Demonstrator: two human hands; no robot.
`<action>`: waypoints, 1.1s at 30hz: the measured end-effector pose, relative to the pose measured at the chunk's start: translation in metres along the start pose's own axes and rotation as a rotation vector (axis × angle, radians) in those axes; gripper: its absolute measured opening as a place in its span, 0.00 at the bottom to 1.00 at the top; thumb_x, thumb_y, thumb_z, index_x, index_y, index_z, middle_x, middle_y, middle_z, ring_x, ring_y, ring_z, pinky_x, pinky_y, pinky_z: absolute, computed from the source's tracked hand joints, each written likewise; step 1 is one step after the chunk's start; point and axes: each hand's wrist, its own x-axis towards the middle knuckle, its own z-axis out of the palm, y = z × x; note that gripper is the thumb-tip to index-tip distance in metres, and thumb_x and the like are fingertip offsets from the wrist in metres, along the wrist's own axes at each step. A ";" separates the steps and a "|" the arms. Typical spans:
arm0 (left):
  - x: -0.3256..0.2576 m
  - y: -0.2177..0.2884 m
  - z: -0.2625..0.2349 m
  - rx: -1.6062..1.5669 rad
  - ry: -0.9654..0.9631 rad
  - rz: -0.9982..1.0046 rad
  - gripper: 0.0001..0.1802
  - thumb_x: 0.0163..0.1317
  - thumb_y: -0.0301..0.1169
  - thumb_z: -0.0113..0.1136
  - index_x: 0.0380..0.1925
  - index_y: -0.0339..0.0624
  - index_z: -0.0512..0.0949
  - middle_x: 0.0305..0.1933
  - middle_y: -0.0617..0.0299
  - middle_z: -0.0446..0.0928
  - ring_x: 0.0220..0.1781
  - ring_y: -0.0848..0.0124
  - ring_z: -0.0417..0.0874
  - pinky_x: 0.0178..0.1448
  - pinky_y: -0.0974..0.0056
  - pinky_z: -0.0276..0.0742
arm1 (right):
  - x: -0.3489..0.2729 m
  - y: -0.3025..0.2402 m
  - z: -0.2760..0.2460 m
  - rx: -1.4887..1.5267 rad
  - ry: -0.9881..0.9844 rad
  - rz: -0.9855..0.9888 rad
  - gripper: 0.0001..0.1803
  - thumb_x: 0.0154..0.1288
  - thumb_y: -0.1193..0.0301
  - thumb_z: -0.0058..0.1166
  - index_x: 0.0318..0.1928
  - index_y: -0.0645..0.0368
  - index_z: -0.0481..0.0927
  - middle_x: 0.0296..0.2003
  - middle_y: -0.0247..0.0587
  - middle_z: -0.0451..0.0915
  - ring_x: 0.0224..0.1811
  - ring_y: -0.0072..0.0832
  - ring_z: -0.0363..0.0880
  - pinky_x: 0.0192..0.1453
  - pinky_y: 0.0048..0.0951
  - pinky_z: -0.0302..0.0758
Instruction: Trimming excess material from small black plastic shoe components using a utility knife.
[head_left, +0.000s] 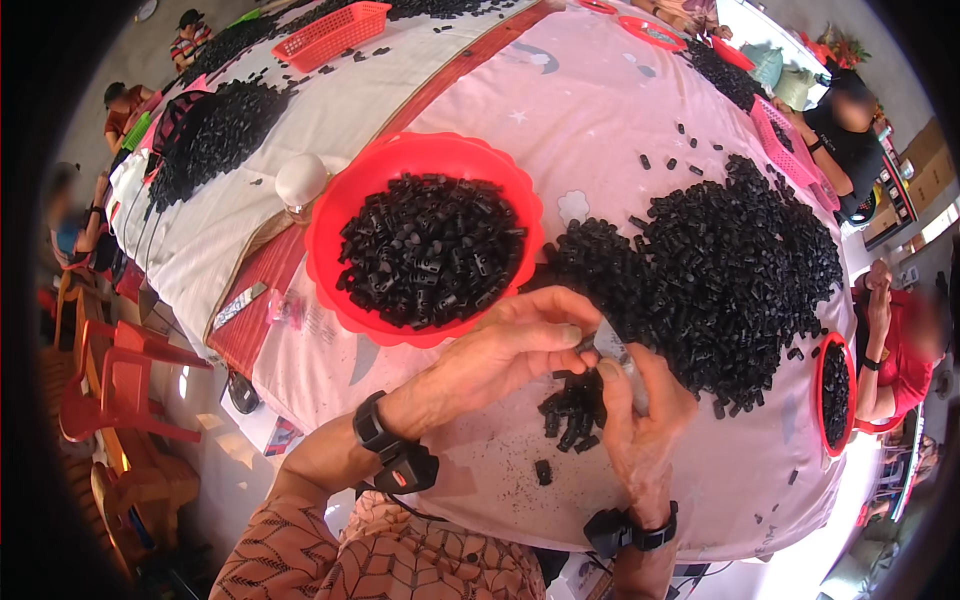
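My left hand (505,352) reaches across a pink cloth-covered table (580,110), its fingertips pinching a small black plastic part against a silvery blade-like tool (610,346). My right hand (640,420) grips that tool from below, fingers curled round it. Under both hands lies a little cluster of black parts (572,410). A red scalloped bowl (345,215) full of black parts stands just beyond my left hand. A big heap of the same black parts (730,270) lies to the right of the bowl.
A second red bowl (835,395) of parts sits at the table's right edge by a person in red (895,345). Pink baskets (780,140), a red basket (330,35), more black heaps (215,135) and other seated people ring the tables. Red chairs (120,385) stand at left.
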 end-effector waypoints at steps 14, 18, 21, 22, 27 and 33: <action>0.000 -0.004 0.000 -0.051 0.048 -0.016 0.14 0.66 0.24 0.57 0.51 0.36 0.76 0.47 0.56 0.80 0.46 0.68 0.82 0.54 0.65 0.79 | 0.000 -0.002 0.000 0.019 -0.012 0.038 0.11 0.61 0.74 0.64 0.42 0.65 0.79 0.27 0.44 0.81 0.19 0.28 0.78 0.22 0.25 0.72; 0.001 -0.005 -0.005 -0.003 0.055 -0.002 0.14 0.65 0.25 0.58 0.50 0.37 0.77 0.45 0.58 0.80 0.45 0.69 0.82 0.53 0.65 0.78 | 0.000 0.002 0.002 -0.001 -0.111 -0.126 0.14 0.57 0.73 0.67 0.42 0.63 0.78 0.25 0.39 0.80 0.16 0.26 0.76 0.19 0.26 0.70; 0.002 -0.006 -0.003 -0.011 0.053 0.014 0.13 0.65 0.27 0.59 0.49 0.38 0.78 0.43 0.59 0.79 0.44 0.70 0.81 0.52 0.66 0.77 | 0.001 0.002 0.001 -0.024 -0.122 -0.158 0.15 0.56 0.72 0.68 0.41 0.63 0.78 0.24 0.38 0.79 0.15 0.25 0.75 0.18 0.26 0.70; 0.002 -0.006 -0.002 -0.007 0.054 0.020 0.13 0.64 0.27 0.60 0.49 0.38 0.78 0.43 0.60 0.79 0.44 0.70 0.80 0.51 0.66 0.76 | 0.001 0.002 0.000 -0.031 -0.128 -0.158 0.15 0.56 0.72 0.68 0.41 0.63 0.78 0.24 0.37 0.78 0.15 0.25 0.75 0.18 0.26 0.69; 0.000 -0.005 -0.001 0.011 0.073 0.010 0.14 0.65 0.28 0.59 0.49 0.38 0.78 0.43 0.61 0.78 0.43 0.72 0.79 0.50 0.66 0.76 | 0.000 0.000 0.001 -0.035 -0.115 -0.131 0.14 0.57 0.73 0.67 0.40 0.63 0.78 0.23 0.39 0.78 0.16 0.27 0.76 0.19 0.27 0.71; -0.002 -0.003 -0.003 -0.029 -0.016 -0.005 0.15 0.65 0.28 0.59 0.51 0.38 0.78 0.46 0.62 0.80 0.45 0.76 0.79 0.51 0.71 0.76 | -0.001 0.002 0.002 -0.001 -0.100 -0.065 0.12 0.59 0.72 0.66 0.40 0.64 0.78 0.24 0.41 0.79 0.17 0.30 0.78 0.20 0.28 0.72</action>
